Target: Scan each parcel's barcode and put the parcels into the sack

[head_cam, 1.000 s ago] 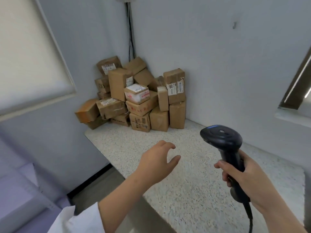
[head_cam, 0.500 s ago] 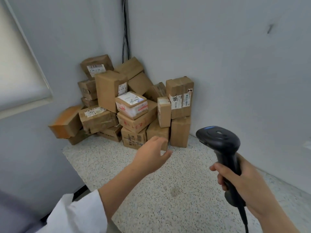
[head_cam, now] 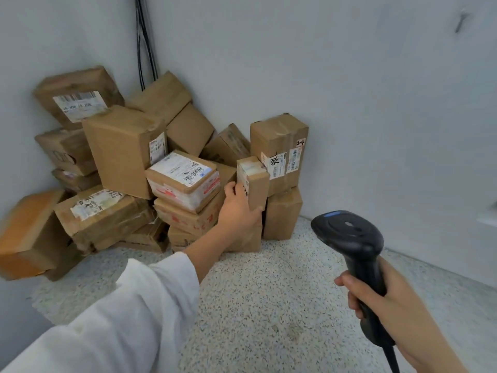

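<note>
Watching this, left hand (head_cam: 236, 211) is curled round the narrow parcel (head_cam: 254, 181) wedged in the corner pile (head_cam: 121, 146) against the taped box (head_cam: 279, 146); yank it sideways and that box probably tips. Right hand (head_cam: 390, 305) is wrapped round the scanner (head_cam: 352, 238).

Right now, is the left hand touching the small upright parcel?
Touching. The head view shows the left hand gripping the small upright parcel, thumb against its left face.

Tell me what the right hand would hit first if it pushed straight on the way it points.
Likely the lower box under the box marked 98L: the right hand aims the scanner roughly there. Depth is unclear.
</note>
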Tool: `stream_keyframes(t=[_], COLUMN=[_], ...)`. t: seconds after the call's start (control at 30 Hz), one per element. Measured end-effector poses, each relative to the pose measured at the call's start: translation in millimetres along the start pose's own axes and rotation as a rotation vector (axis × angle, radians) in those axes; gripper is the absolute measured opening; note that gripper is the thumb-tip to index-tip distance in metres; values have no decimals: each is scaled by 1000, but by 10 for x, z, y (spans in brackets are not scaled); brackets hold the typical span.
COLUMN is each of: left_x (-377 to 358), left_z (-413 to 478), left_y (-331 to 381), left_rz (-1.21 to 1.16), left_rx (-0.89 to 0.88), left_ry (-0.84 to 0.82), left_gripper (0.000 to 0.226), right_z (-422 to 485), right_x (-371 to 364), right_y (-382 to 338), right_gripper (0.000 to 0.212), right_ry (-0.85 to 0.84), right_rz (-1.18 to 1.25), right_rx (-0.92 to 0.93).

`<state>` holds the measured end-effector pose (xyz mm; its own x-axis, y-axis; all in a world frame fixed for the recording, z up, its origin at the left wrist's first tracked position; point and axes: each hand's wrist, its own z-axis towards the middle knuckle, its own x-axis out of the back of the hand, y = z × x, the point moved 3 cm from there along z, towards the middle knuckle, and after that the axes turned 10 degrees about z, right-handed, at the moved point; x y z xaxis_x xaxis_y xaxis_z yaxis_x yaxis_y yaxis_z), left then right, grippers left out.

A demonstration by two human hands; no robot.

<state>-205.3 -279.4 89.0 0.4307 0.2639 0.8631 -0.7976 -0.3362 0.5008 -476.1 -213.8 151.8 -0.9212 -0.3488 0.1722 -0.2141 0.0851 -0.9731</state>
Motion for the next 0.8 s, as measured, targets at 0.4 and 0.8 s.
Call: stream_keyframes(t=[0.4,0.8], left_x=[-356,-435], left_z=[712,897], left_y=[-378,-410], left_rz=[-248,-290], left_rx=[70,-27], left_ry=[-186,-131], left_gripper=[125,124], right_z=[92,19], right_x=[-33,65], right_y=[-2,40], right_gripper=[7,7], right_ry=[87,88], right_rz=[-98,-101], right_rx=[1,-11])
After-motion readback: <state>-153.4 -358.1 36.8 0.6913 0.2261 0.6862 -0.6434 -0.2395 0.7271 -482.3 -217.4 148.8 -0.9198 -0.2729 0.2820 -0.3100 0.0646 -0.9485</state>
